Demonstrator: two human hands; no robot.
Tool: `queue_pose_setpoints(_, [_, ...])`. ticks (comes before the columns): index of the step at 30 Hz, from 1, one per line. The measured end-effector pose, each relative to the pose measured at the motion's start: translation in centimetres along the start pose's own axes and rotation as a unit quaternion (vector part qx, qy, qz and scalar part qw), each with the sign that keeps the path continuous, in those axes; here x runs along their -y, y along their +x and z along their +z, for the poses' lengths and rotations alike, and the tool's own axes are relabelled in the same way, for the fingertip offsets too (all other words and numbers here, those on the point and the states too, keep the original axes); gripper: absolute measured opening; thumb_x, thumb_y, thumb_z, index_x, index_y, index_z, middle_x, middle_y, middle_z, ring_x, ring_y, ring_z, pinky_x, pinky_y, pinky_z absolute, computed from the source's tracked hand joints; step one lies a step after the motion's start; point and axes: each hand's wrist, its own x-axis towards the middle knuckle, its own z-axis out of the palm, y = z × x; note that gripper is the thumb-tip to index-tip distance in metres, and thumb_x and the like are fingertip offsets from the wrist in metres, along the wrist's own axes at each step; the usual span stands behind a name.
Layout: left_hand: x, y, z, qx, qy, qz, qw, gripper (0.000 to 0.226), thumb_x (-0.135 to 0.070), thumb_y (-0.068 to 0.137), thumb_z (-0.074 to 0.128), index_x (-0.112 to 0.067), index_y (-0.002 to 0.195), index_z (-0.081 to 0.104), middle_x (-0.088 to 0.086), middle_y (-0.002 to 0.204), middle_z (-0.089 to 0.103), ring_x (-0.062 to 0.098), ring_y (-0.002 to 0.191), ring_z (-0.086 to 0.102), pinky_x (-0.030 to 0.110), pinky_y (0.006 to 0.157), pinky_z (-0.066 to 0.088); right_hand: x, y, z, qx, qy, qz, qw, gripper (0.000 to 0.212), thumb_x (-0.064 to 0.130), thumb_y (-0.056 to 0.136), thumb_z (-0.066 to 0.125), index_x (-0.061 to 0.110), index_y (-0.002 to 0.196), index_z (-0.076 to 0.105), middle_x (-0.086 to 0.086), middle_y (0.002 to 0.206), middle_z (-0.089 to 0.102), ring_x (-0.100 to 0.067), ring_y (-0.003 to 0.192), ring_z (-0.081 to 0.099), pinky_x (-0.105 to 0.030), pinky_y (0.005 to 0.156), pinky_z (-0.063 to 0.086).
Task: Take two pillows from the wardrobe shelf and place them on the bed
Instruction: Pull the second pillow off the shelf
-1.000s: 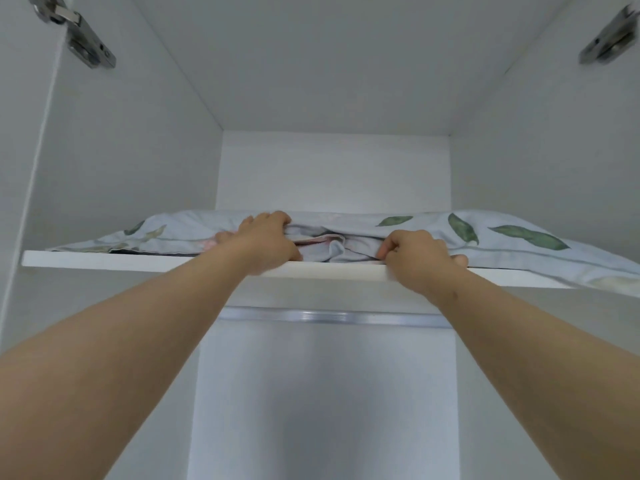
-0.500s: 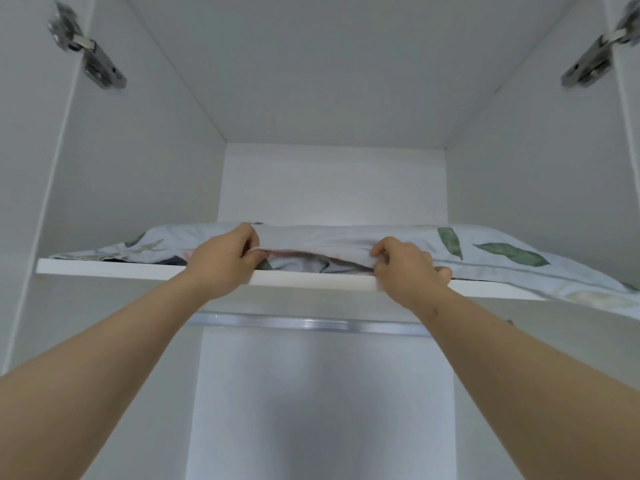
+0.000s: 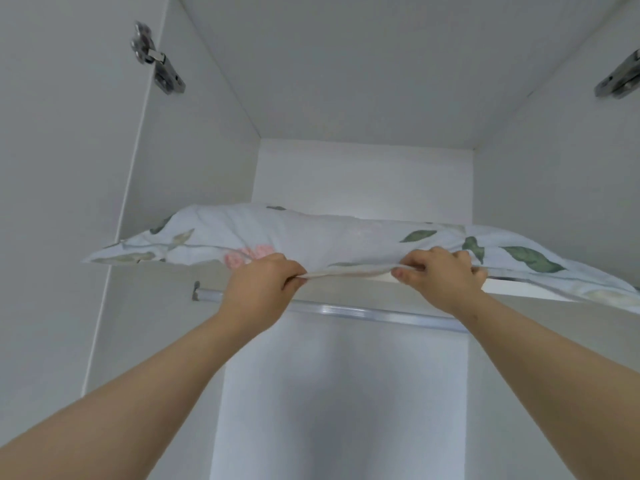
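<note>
White cloth with green leaves covers the pillow (image 3: 329, 237) on the shelf (image 3: 156, 275). Left hand (image 3: 258, 289) and right hand (image 3: 443, 282) (apart) each pinch its front edge.

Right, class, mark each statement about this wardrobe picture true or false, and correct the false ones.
1. The left hand and right hand both pinch the front edge of the pillow. True.
2. The pillow has a striped print. False: it shows green leaves and a pink flower.
3. A metal rail runs below the shelf. True.
4. The pillow lies on a bed. False: it rests on the wardrobe shelf, overhanging its front.
</note>
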Motion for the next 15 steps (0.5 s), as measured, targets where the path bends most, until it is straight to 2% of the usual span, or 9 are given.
queue_pose_setpoints(2, [-0.2,-0.6,-1.2,-0.001,0.014,0.001,1.000,0.028,-0.033,0.095,0.042,-0.026,0.112,0.062,0.002,0.104,0.061,0.018,0.077,0.044,0.029,0.059,0.008,0.4,-0.7,-0.6,-0.056,-0.085,-0.051,0.993,0.021,0.041,0.089,0.047,0.030,0.099,0.061,0.001,0.113,0.060,-0.030,0.113,0.039,-0.043,0.096,0.026])
queue_pose_setpoints(4, [-0.1,-0.7,-2.5,-0.003,0.016,-0.001,1.000,0.027,-0.032,0.095,0.043,-0.025,0.112,0.062,0.000,0.095,0.056,0.014,0.075,0.033,0.033,0.056,0.002,0.8,-1.3,-1.2,-0.093,-0.101,-0.115,0.984,0.017,0.031,0.090,0.047,0.023,0.095,0.061,-0.001,0.106,0.063,-0.030,0.107,0.044,-0.040,0.092,0.027])
queue_pose_setpoints(7, [0.4,-1.2,-3.8,0.020,0.026,0.025,0.999,0.026,-0.032,0.095,0.042,-0.023,0.109,0.063,-0.002,0.094,0.056,0.020,0.088,0.051,0.029,0.063,0.012,0.7,-2.5,-2.4,-0.065,-0.024,-0.151,0.986,0.011,0.023,0.091,0.045,0.019,0.083,0.050,-0.002,0.084,0.056,-0.030,0.094,0.054,-0.036,0.078,0.030])
queue_pose_setpoints(9, [0.7,-1.7,-4.2,0.029,0.044,0.045,0.998,0.027,-0.031,0.095,0.040,-0.023,0.109,0.062,0.000,0.101,0.061,0.023,0.097,0.056,0.028,0.057,0.018,0.5,-3.0,-2.8,-0.041,0.003,-0.172,0.984,0.015,0.019,0.091,0.046,0.019,0.077,0.043,0.005,0.071,0.047,-0.029,0.083,0.053,-0.032,0.070,0.032])
queue_pose_setpoints(11, [0.7,-2.3,-4.4,0.026,0.033,0.049,0.998,0.027,-0.028,0.095,0.041,-0.022,0.109,0.063,0.002,0.100,0.062,0.024,0.095,0.058,0.027,0.054,0.020,0.5,-3.7,-3.2,-0.024,0.018,-0.187,0.982,0.025,0.017,0.091,0.047,0.023,0.068,0.039,0.011,0.064,0.041,-0.025,0.075,0.049,-0.033,0.066,0.035])
queue_pose_setpoints(13, [0.7,-2.7,-4.4,0.018,-0.003,0.056,0.998,0.025,-0.025,0.095,0.043,-0.020,0.108,0.064,0.004,0.097,0.063,0.025,0.093,0.059,0.028,0.061,0.029,0.7,-4.3,-3.7,-0.005,0.021,-0.187,0.982,0.034,0.017,0.090,0.048,0.029,0.062,0.034,0.013,0.063,0.041,-0.023,0.071,0.047,-0.033,0.064,0.036])
queue_pose_setpoints(15, [0.8,-3.0,-4.4,0.001,-0.033,0.064,0.997,0.025,-0.025,0.093,0.045,-0.019,0.103,0.067,0.005,0.090,0.063,0.026,0.087,0.060,0.028,0.060,0.030,0.9,-4.8,-4.2,0.011,0.032,-0.173,0.984,0.027,0.018,0.091,0.049,0.023,0.066,0.040,0.011,0.063,0.043,-0.023,0.071,0.047,-0.032,0.064,0.035])
